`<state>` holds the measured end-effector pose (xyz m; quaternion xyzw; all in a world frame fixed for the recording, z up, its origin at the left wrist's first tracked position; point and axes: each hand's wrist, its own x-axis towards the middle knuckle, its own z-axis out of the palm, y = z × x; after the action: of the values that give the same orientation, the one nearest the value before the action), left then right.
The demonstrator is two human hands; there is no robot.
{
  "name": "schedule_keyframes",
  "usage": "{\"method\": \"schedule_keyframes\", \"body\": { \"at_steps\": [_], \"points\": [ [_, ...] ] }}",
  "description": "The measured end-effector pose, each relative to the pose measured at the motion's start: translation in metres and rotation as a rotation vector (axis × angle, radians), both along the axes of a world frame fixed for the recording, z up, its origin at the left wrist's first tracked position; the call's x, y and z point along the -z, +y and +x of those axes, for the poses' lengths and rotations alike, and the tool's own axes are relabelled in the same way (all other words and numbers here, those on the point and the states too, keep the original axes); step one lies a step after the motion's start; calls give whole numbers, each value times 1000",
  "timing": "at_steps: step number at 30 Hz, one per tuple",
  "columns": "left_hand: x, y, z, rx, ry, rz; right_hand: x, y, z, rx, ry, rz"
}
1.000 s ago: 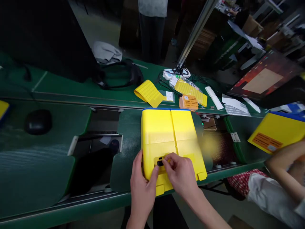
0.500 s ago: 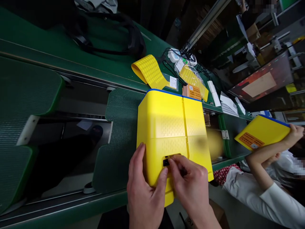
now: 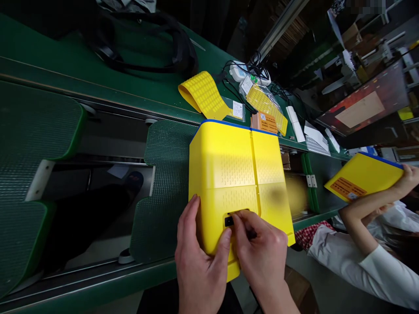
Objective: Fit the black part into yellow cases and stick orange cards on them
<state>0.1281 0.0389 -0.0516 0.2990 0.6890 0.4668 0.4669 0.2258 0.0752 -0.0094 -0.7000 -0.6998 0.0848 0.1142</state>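
A large yellow plastic casing [image 3: 229,165] with a blue edge and slotted vents stands in front of me on the green line. My left hand [image 3: 201,257] grips its lower left corner, fingers along the side and thumb on the front face. With finger and thumb pinched, my right hand [image 3: 258,244] works at a recess low on that face, beside a black socket [image 3: 229,221]. Whatever lies between those fingertips is hidden; I cannot make it out.
Behind the casing, the green bench holds a curled yellow sticker sheet [image 3: 204,93], bagged yellow sheets [image 3: 263,104], an orange-labelled stack [image 3: 264,122] and cables. A black strap [image 3: 147,67] lies farther left. At right, another person's hand [image 3: 410,176] holds a similar yellow casing [image 3: 366,176].
My right fingertips have shifted slightly at the recess, still pinched. My left hand keeps its grip. The view has moved a little, and the other person's casing appears slightly higher and farther right.
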Motion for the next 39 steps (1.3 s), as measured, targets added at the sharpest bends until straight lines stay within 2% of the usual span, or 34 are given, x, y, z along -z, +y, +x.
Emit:
{"method": "schedule_keyframes", "body": {
  "at_steps": [4, 9, 16, 21, 32, 36, 39],
  "points": [
    [0, 1, 0, -8, -5, 3, 2, -1, -4, 47, -35, 35],
    [0, 3, 1, -11, 9, 3, 0, 0, -4, 97, -41, -28],
    [-3, 1, 0, -3, -14, -19, -13, 8, 6, 9, 82, -182],
    [-3, 1, 1, -2, -24, -11, -8, 9, 3, 15, -4, -135],
    [-4, 2, -1, 0, -11, -25, -5, 7, -11, 169, -80, -62],
    [-3, 1, 0, 25, 9, -25, 1, 2, -5, 72, -10, 47],
    [-7, 2, -1, 17, 183, 50, 0, 0, 10, -81, 97, 121]
  ]
}}
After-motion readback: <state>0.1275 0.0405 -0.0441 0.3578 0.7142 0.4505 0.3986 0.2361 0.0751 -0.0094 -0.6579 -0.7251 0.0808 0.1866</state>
